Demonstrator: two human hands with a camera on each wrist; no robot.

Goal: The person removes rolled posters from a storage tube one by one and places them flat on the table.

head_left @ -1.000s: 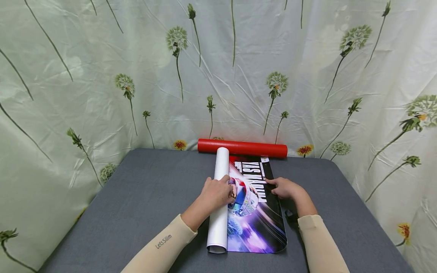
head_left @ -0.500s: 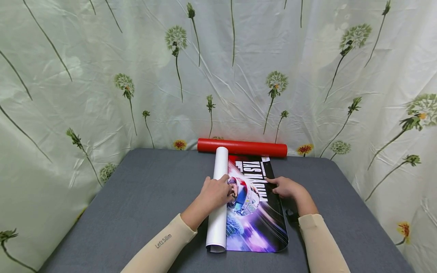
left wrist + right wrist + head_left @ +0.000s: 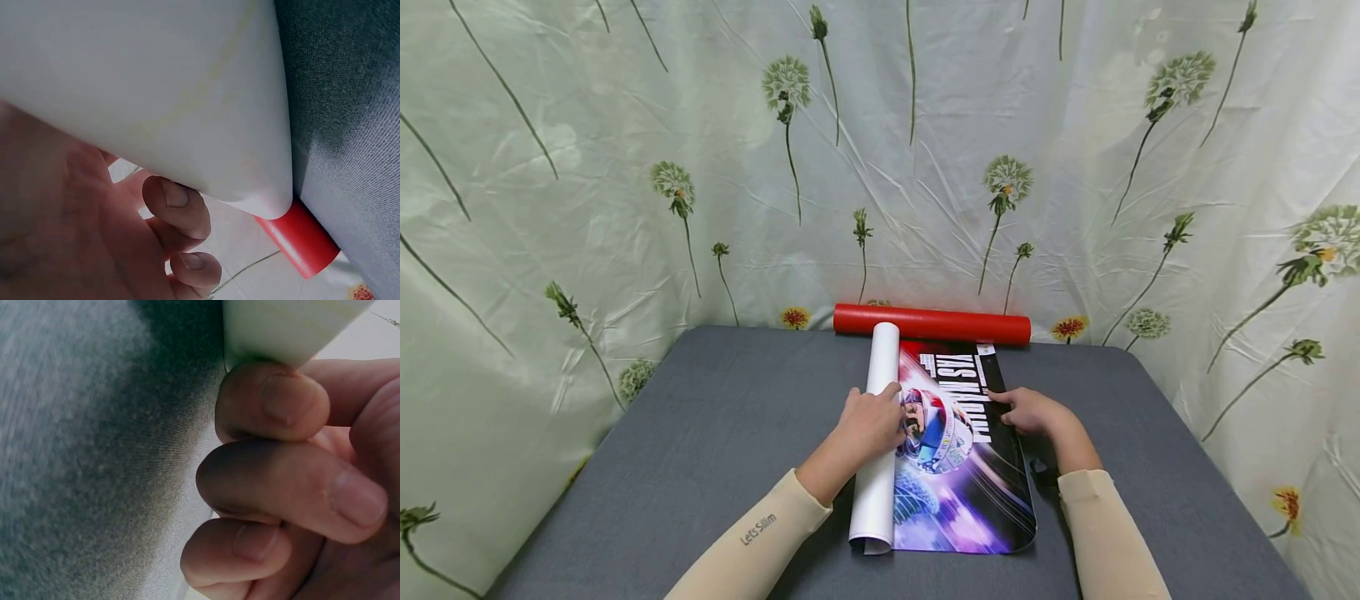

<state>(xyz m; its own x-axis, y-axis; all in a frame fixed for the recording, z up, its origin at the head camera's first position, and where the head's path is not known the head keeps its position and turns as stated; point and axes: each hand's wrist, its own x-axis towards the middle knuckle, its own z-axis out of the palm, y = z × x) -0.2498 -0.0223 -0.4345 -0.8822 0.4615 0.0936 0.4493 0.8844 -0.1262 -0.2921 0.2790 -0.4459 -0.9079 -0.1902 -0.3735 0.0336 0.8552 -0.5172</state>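
Glossy black, purple and red paper is what we've got here: a printed poster [image 3: 962,496] in the middle of a dark grey cloth-covered table [image 3: 760,408], part flat, part wound into a white paper roll [image 3: 873,500] on its nine o'clock side. Taking the poster's middle as the hub of our clock, the left hand [image 3: 871,423] is around ten o'clock, gripping the roll with bent fingers. The right hand [image 3: 1033,412] sits at about two o'clock, pinching the poster's black edge, and from that wrist we see three of its fingers tucked in under the pale underside. Print-wise we've got big white letters up toward one o'clock and a red, white and blue helmet near the centre. A shiny red cylindrical tube [image 3: 932,323] lies sideways at twelve; the roll's far end overlaps it from our angle, but we can't tell if they touch. There's also a small dark object [image 3: 1039,469] at three, too unclear to name, and a pale dandelion-print curtain [image 3: 722,108] hangs behind everything.
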